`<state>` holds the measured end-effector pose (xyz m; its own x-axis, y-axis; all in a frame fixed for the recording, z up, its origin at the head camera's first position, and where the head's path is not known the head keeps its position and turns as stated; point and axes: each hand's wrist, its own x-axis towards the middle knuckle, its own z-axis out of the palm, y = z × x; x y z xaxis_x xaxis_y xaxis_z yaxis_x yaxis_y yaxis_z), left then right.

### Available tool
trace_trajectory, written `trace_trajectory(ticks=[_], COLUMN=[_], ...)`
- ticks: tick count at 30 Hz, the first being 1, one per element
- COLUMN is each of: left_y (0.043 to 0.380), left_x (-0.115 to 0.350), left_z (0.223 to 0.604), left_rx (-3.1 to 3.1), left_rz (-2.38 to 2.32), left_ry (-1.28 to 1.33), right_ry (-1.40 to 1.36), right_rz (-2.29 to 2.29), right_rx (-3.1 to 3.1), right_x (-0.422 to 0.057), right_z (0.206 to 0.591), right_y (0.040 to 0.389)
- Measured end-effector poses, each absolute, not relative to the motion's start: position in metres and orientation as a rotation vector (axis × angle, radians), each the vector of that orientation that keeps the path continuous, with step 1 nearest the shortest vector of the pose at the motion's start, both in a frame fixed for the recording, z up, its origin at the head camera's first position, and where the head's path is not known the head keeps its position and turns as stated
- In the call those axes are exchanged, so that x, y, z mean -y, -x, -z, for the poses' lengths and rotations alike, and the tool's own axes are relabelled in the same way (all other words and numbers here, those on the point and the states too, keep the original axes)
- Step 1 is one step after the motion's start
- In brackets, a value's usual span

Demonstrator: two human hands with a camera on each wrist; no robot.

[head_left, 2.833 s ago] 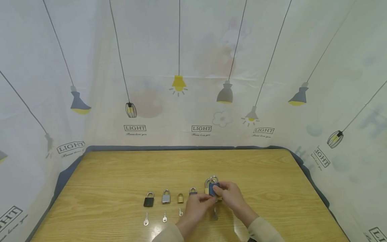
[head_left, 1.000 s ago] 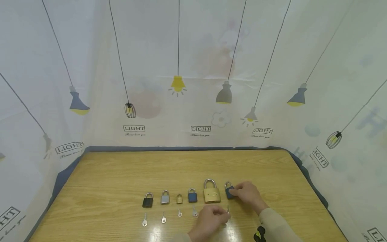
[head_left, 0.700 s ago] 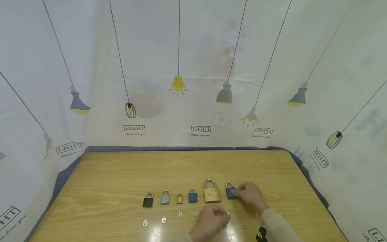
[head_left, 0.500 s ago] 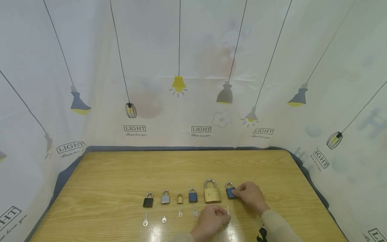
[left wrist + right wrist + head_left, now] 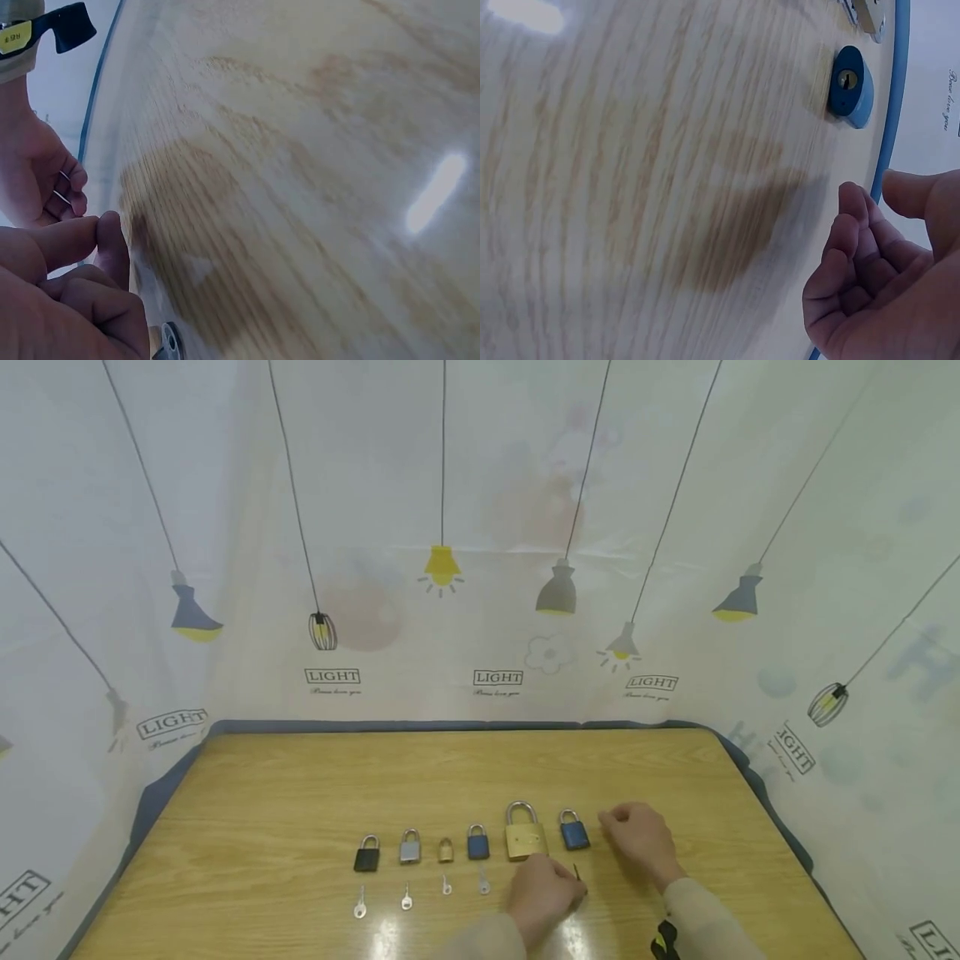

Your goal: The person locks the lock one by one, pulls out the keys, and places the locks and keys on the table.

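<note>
My left hand (image 5: 542,893) is below the large brass padlock (image 5: 525,841), its thumb and index fingertips pinching the lower end of a small key (image 5: 576,870). Seen from the left wrist, these fingertips press together and the key is hidden. To the right of the brass padlock lies a blue padlock (image 5: 574,835); its keyhole end (image 5: 847,80) faces the right wrist view. My right hand (image 5: 643,843) is just right of that blue padlock, apart from it. Its fingers are loosely bent and hold nothing, with the thumb (image 5: 911,195) away from them.
Leftward along the wooden table (image 5: 285,785) lie a black padlock (image 5: 366,860), a silver one (image 5: 409,852), a small brass one (image 5: 446,854) and another blue one (image 5: 477,847). Several keys, such as the leftmost key (image 5: 360,906), lie below them. A printed curtain (image 5: 405,693) surrounds the table.
The right hand carried the blue padlock from over the brass one to its right, then let go and drew back rightward. The left hand shifted slightly right and up with the key.
</note>
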<state>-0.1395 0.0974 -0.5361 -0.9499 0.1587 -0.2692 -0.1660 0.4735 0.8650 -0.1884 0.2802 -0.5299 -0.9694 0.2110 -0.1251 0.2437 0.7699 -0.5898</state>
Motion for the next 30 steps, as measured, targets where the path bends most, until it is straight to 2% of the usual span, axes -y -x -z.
trace_trajectory(ticks=[18,30], left_y=[0.1484,0.1433], left_x=[-0.1075,-0.1004], left_z=[0.5359,0.5333], left_rx=[-2.539,-2.558], left_rz=[-1.313,-1.358], left_ry=[0.098,0.0], right_ry=[-0.368,-0.376], right_rz=[0.984,0.987], right_rx=[-2.877,-2.88], right_x=[-0.279,-0.2814], right_z=[0.5338,0.5351], right_y=[0.1839,0.1824])
